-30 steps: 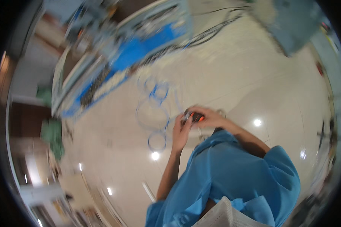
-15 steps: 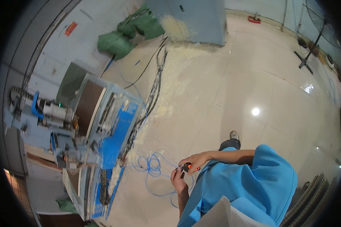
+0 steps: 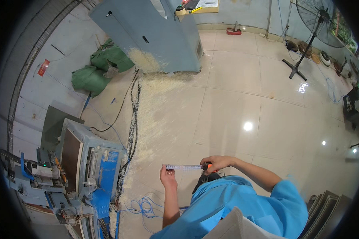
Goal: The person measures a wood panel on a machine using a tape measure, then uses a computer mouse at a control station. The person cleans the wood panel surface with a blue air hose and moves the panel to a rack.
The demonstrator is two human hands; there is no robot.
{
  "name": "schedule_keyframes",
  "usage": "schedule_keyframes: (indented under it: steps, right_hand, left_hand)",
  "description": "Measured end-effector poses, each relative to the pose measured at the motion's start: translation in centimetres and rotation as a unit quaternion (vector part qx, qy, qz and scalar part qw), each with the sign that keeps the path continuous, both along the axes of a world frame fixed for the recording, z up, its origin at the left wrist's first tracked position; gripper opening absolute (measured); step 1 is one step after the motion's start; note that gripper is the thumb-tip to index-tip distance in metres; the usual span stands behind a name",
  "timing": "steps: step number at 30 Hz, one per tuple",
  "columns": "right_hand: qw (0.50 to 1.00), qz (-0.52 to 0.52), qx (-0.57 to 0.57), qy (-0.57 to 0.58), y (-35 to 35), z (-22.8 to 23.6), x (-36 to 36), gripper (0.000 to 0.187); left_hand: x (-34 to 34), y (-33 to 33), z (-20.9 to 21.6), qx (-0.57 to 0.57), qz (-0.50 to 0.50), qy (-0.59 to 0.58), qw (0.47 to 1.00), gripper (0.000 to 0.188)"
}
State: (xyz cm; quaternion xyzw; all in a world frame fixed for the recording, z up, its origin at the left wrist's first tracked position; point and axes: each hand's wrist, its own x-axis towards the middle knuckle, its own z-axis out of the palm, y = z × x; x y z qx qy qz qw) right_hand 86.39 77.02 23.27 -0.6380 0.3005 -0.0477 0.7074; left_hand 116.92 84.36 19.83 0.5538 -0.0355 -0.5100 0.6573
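- The tape measure (image 3: 187,167) is up off the floor (image 3: 231,107), just in front of the person's body, with a short run of its blade (image 3: 181,167) out between the two hands;
- the left hand (image 3: 168,179) has a narrow grip, fingertips closed on the blade's free end; the right hand (image 3: 219,162) has its grip wrapped round the black and orange case (image 3: 205,166), fingers largely hiding it;
- as for how far along things seem, drawing out the blade looks done, at least for this short length; it lies against no other thing and spans only the gap between the hands; judging from this, no piece is being gauged at this moment, and the blade is not yet back in its case;
- the long axis of the blade runs left to right across the view, nearly level, across the front of the body; its free end points to the person's left, toward the side where the machine with blue panels (image 3: 107,183) stands; the case sits at the right end;
- the blade's marked face is turned up toward the camera, though its marks are too small to read;
- below and to the left, well apart from the blade, loops of blue hose (image 3: 144,208) lie on the floor near the machine.
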Motion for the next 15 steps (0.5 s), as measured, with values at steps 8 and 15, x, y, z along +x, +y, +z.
schedule_keyframes:
  steps: [8, 15]
  right_hand:
    - [0.995, -0.062, -0.03, 0.072, -13.6, -1.4, -8.5, 0.071]
    - [0.967, -0.224, 0.045, 0.112, -25.8, 0.1, -23.8, 0.06]
  left_hand:
    - [-14.9, -19.3, -3.6, 0.032, -0.171, 0.015, 0.985, 0.07]
    - [-30.4, -37.0, -4.7, 0.025, -0.407, 0.005, 0.913, 0.063]
